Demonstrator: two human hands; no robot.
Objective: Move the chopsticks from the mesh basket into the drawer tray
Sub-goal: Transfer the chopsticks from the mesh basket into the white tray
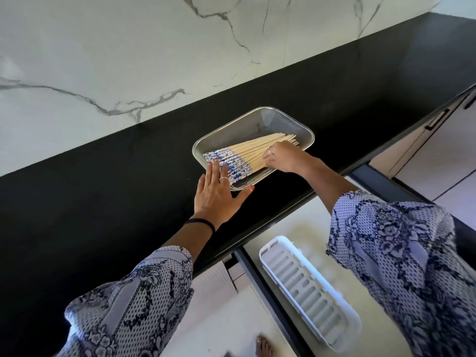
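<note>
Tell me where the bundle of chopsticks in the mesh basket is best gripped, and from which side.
Probably around the plain wooden middle of the chopsticks, coming from above. They lie flat and fanned in the shallow mesh basket, whose rim blocks a sideways approach. The right hand is already curled over that stretch, while the left hand lies flat on the blue-patterned ends, which could square them together.

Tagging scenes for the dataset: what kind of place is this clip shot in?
Most likely a home kitchen. A black countertop runs along a marble-look wall, a mesh basket of chopsticks sits on it, and an open drawer below holds a white slotted tray.
</note>
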